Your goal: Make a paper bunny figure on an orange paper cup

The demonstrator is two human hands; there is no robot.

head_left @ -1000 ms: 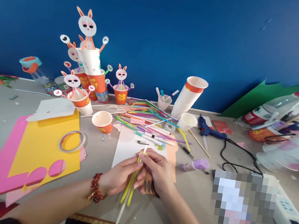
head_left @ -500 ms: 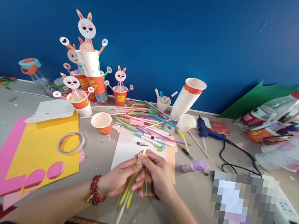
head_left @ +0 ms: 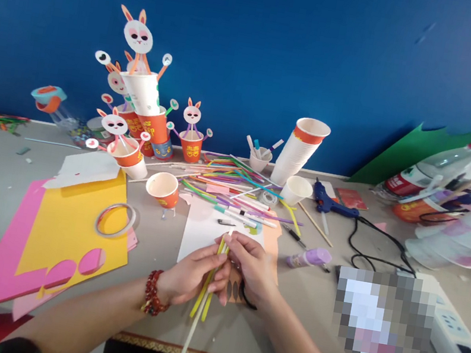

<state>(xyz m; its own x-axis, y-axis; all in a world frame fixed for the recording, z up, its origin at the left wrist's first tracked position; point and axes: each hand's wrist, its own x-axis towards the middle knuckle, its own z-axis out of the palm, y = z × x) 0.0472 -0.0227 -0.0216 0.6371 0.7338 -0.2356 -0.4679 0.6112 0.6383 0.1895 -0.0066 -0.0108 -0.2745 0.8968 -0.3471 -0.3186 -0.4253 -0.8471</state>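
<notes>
My left hand (head_left: 189, 277), with a red bead bracelet on its wrist, and my right hand (head_left: 250, 266) meet near the table's front edge. Both pinch a small bundle of straws (head_left: 202, 302), two yellow and one white, which slants down toward me past the table edge. Under my hands lies a white sheet of paper (head_left: 201, 231) on a peach sheet. A dark hair band circles my right wrist. Just beyond my fingers lies a pile of coloured straws and markers (head_left: 237, 192).
Yellow and pink card (head_left: 66, 232) with a tape ring (head_left: 115, 221) lies left. Bunny paper-cup figures (head_left: 137, 118) and a cup stack (head_left: 296, 150) stand at the back. A blue glue gun (head_left: 325, 203), a purple glue stick (head_left: 309, 258), cables and a power strip (head_left: 457, 334) lie right.
My hands and the straws stay almost where they were; only the camera view has shifted slightly.
</notes>
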